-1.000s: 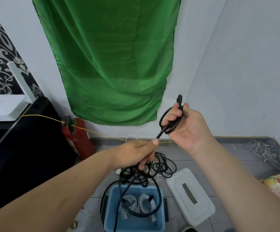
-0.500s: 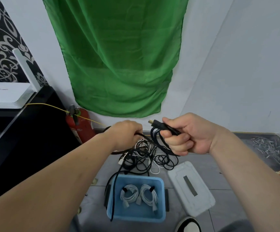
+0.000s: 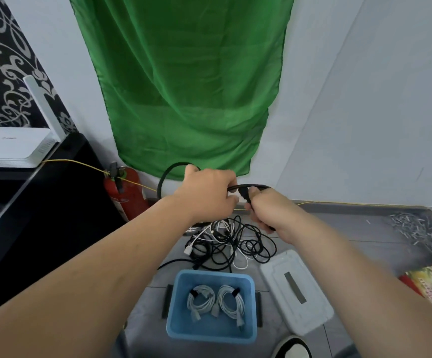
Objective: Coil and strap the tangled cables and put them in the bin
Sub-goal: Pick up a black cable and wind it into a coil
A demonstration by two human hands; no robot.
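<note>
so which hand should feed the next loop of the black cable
Left, probably: the left hand grips the black cable where its free loop arcs out, while the right hand pins the plug end.

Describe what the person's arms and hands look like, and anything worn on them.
The left hand and right hand are bare: no gloves, no rings visible. The left arm and right arm are uncovered as far as the frame edges, with no sleeve, watch or bracelet in view.
</note>
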